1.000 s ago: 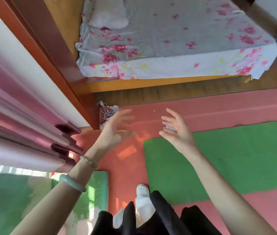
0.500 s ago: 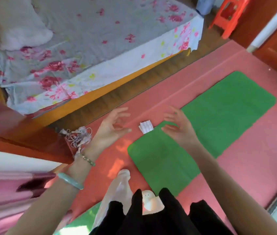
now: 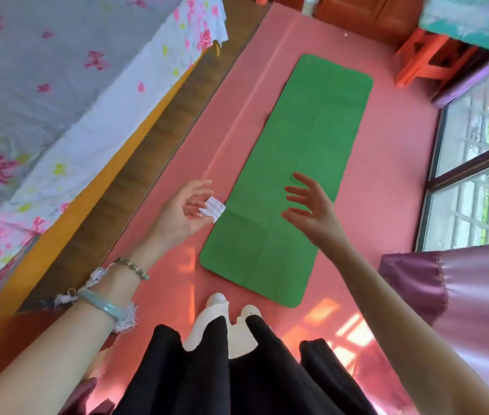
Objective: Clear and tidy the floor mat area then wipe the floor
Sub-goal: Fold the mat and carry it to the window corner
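White packet (image 3: 214, 208): lies at the green mat's (image 3: 303, 139) left edge; your view has swung, bringing it beside your fingertips.
Left hand (image 3: 182, 212): grip loosely spread, closing on nothing yet.
Right hand (image 3: 309, 205): grip spread, empty, over the mat.
Meaning: pickup likely next; wiping not begun.

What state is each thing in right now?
Left hand: open, gripping nothing.
Right hand: open, spread, empty.
Mat: unrolled, flat on the floor.
Packet: at the mat's edge by the left hand; contact unclear.
Stool: upright.
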Motion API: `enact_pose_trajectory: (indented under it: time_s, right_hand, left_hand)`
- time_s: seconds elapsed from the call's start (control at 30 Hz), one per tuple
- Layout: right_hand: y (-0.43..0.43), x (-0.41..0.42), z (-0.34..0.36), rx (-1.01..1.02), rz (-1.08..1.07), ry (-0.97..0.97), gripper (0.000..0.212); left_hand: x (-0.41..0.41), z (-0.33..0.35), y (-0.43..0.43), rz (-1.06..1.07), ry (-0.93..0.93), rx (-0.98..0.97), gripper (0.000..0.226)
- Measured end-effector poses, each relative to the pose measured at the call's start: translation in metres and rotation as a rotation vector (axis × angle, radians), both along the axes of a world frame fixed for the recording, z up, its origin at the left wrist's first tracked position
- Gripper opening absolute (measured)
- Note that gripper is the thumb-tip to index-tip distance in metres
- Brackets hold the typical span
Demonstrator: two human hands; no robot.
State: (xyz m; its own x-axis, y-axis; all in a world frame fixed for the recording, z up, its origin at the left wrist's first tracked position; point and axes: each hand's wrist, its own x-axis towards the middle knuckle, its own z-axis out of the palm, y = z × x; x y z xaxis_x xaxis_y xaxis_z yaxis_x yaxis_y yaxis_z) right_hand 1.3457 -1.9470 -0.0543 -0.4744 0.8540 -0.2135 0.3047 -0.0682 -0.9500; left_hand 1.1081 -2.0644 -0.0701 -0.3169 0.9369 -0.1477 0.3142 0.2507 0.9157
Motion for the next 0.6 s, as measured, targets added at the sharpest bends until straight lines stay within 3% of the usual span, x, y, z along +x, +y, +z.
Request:
enact_pose_trajectory:
  time_s: [0.27,0.6]
  right_hand:
    - [0.006,0.061,-0.048,-0.037,-0.076,-0.068,0.065]
    - [0.024,0.111,-0.158,-0.07,-0.161,-0.241,0.062]
  left_hand:
    - [0.039,-0.06,0.012,-0.061,0.083,-0.113,0.069]
    - [0.049,-0.172,0.034,-0.241,0.242,-0.416,0.058]
